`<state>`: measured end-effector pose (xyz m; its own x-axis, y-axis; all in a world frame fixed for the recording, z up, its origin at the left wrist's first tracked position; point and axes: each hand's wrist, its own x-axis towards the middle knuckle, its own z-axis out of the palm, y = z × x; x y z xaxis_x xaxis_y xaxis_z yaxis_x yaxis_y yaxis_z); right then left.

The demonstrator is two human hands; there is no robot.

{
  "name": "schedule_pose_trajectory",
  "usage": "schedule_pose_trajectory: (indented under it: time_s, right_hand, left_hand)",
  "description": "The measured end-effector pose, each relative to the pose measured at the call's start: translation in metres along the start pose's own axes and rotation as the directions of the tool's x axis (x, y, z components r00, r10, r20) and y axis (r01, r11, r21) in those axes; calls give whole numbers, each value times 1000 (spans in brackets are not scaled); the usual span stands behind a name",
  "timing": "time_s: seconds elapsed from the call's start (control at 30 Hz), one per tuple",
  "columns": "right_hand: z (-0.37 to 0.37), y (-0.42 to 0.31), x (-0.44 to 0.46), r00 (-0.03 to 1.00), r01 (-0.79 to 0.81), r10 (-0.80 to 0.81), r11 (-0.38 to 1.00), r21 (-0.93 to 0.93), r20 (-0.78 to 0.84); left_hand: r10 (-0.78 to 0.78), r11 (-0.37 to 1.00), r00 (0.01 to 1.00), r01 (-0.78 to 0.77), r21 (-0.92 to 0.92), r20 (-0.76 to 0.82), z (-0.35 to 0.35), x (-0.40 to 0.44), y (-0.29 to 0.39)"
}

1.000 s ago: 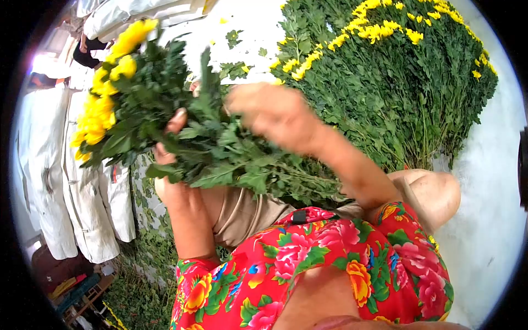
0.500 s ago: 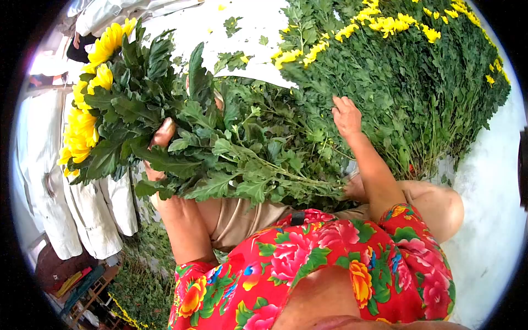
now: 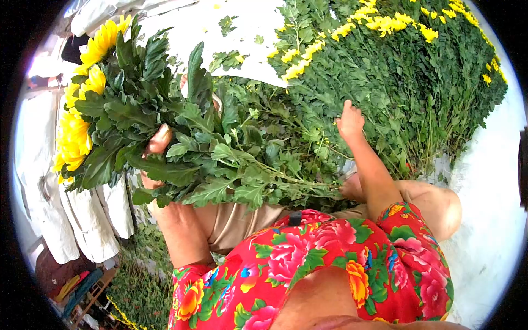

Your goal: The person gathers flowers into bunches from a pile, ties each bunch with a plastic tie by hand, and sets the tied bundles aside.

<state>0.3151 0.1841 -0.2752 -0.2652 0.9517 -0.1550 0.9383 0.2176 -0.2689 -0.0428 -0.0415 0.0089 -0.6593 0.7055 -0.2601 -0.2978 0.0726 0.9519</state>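
Observation:
My left hand (image 3: 158, 140) is closed around a bunch of yellow chrysanthemums (image 3: 74, 140), gripping it below the blooms among broad dark leaves. The flower heads point to the left, and the leafy stems (image 3: 264, 179) run right across my lap. Part of my left hand is covered by leaves. My right hand (image 3: 350, 122) is at the left side of a big heap of chrysanthemums (image 3: 407, 82), its fingers mostly curled with one finger raised. Whatever may be between those fingers is too small to make out.
Cut leaves and stems (image 3: 258, 110) lie in front of my legs. Loose leaves are scattered on a white sheet (image 3: 253, 66). White cloth (image 3: 77, 220) hangs at the left, near a wooden rack (image 3: 91, 297). More greenery (image 3: 143, 280) lies at lower left.
My right hand has shifted slightly right and down, and its fingers look more curled. A few blooms at the heap's left edge have moved. The held bunch has drifted slightly left.

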Motion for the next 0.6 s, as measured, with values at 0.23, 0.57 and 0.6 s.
schedule_pose_trajectory:
  time_s: [0.23, 0.57, 0.6]
  right_hand:
    - [0, 6, -16, 975, 161, -167, 985, -55, -145]
    - [-4, -2, -5, 948, 198, -168, 976, 86, -269]
    - [-7, -5, -4, 934, 238, -201, 967, 94, -294]
  left_hand:
    - [-13, 1000, 1000, 13, 6, -9, 6, -1, 0]
    - [-25, 1000, 999, 25, 18, -27, 11, -2, 3]
    - [-29, 999, 999, 30, 18, -29, 12, -3, 3]
